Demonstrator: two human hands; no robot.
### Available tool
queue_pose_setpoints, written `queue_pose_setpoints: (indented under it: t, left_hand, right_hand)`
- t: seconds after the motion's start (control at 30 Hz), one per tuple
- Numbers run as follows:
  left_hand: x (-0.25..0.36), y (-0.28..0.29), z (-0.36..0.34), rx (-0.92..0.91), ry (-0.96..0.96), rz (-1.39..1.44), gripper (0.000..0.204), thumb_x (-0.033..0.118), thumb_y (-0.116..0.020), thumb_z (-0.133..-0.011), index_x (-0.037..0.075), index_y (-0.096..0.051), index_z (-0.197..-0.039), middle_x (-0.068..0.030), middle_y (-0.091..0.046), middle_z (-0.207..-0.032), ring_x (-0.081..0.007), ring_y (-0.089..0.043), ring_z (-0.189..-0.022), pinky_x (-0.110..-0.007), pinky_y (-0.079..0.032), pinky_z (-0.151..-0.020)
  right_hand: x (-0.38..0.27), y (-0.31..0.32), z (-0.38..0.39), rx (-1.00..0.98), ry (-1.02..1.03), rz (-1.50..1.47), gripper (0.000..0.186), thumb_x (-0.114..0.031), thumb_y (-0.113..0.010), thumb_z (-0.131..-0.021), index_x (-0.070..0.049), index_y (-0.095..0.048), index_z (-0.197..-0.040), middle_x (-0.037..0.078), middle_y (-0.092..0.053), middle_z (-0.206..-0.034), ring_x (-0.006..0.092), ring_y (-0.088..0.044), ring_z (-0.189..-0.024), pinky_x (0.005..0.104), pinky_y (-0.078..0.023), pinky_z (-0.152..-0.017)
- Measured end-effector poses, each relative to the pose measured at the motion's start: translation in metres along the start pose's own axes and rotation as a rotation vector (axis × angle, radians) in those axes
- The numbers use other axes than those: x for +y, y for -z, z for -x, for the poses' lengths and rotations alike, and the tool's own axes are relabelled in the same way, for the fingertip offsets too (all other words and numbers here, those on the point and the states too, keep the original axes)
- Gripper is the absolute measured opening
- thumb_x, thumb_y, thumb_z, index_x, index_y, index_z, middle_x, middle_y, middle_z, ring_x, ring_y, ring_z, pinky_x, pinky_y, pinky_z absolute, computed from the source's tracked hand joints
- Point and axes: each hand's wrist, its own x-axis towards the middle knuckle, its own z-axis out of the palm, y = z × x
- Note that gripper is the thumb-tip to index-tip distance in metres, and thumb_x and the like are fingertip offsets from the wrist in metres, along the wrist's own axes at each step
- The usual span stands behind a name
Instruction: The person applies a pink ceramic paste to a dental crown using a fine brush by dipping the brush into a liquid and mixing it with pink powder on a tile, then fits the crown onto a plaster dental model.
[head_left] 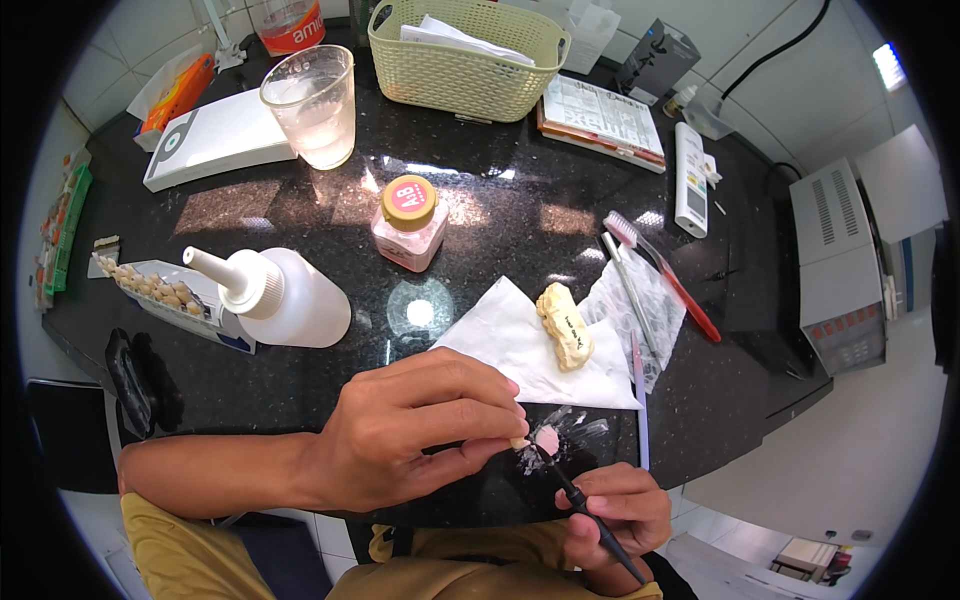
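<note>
Between the thumb and fingertips of my left hand (415, 430) is a small tooth-coloured piece (519, 441), mostly hidden by the fingers. My right hand (625, 505) is closed around a slim black pen-like tool (578, 497), its thin tip up against the piece. Whether that tip is a brush or a point I cannot make out. Just beside it, a small pink mound (547, 438) sits on the dark counter among whitish smears. Beyond my hands, a cream dental cast (566, 328) with dark writing lies on a folded white tissue (485, 345).
A white squeeze bottle (300, 300) and a gold-capped jar (411, 225) stand to the left, beyond my left forearm. Farther back are a glass (318, 115) and a basket (465, 85). A red toothbrush (675, 280) lies right, near a grey machine (838, 255).
</note>
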Motion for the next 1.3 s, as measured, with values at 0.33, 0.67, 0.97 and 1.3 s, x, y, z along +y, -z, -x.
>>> queue_pose_setpoints:
  t: [0.33,0.67,0.97,1.3]
  left_hand:
    - [0.0,0.0,0.0,0.005,0.005,0.0,0.023,-0.005,-0.078,-0.067,0.004,-0.072,-0.087,-0.0077,-0.07,-0.089,-0.0237,-0.069,-0.088,-0.032,-0.056,-0.075]
    - [0.0,-0.001,0.001,0.009,0.005,0.009,0.023,-0.005,-0.078,-0.067,0.004,-0.072,-0.087,-0.0081,-0.07,-0.089,-0.024,-0.069,-0.088,-0.032,-0.056,-0.075]
    - [0.001,0.0,0.0,0.008,0.007,-0.002,0.022,-0.006,-0.077,-0.068,0.003,-0.071,-0.087,-0.0083,-0.07,-0.089,-0.0238,-0.069,-0.087,-0.032,-0.056,-0.074]
    - [0.001,0.003,-0.002,0.001,0.025,0.036,0.023,-0.007,-0.075,-0.07,0.001,-0.07,-0.09,-0.0104,-0.069,-0.091,-0.0242,-0.069,-0.091,-0.031,-0.056,-0.075]
  right_hand:
    - [0.0,0.0,0.0,-0.012,-0.02,0.015,0.022,-0.003,-0.077,-0.073,0.001,-0.061,-0.088,0.018,-0.067,-0.075,0.0237,-0.069,-0.063,0.0301,-0.057,-0.057]
    - [-0.001,0.0,0.0,-0.02,-0.021,0.001,0.022,-0.001,-0.076,-0.074,0.001,-0.062,-0.089,0.018,-0.067,-0.076,0.0234,-0.069,-0.064,0.0298,-0.057,-0.056]
    - [0.0,0.003,0.0,-0.07,0.026,0.015,0.025,-0.001,-0.076,-0.075,0.002,-0.059,-0.093,0.02,-0.066,-0.08,0.0233,-0.068,-0.064,0.029,-0.057,-0.055]
    - [-0.008,0.016,-0.011,0.097,-0.075,0.081,0.018,-0.006,-0.066,-0.089,0.0,-0.057,-0.103,0.017,-0.063,-0.085,0.0198,-0.066,-0.068,0.028,-0.056,-0.057]
